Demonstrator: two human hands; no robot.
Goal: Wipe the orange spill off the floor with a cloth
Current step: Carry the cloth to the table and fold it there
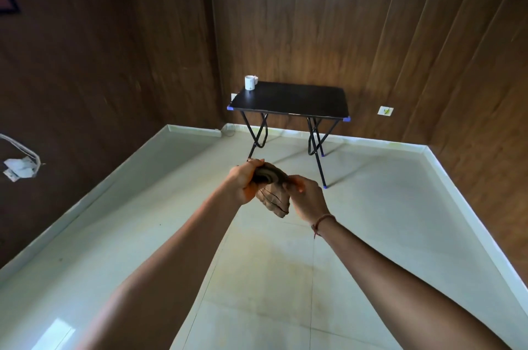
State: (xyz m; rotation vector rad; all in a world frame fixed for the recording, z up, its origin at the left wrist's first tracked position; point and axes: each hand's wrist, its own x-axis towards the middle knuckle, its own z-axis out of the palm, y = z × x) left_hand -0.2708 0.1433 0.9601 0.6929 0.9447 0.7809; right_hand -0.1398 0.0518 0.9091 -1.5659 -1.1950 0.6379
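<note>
One left hand (244, 182), one right hand (307, 198), one cloth (274, 198), one folding table (291, 98).

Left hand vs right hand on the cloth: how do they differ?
The left hand grips the bunched top of the cloth and sits higher; the right hand holds its side, lower. The right wrist wears a thread band; the left wrist is bare. Both hold the cloth above the floor.

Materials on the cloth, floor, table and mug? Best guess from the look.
The cloth looks like soft woven fabric, brown and matte: it bunches and folds. The floor is pale glossy tile, likely ceramic or stone: grout lines, a bright reflection. The table has a smooth black top, maybe laminate, on thin black legs, probably metal. The mug is white and glossy, probably ceramic.
</note>
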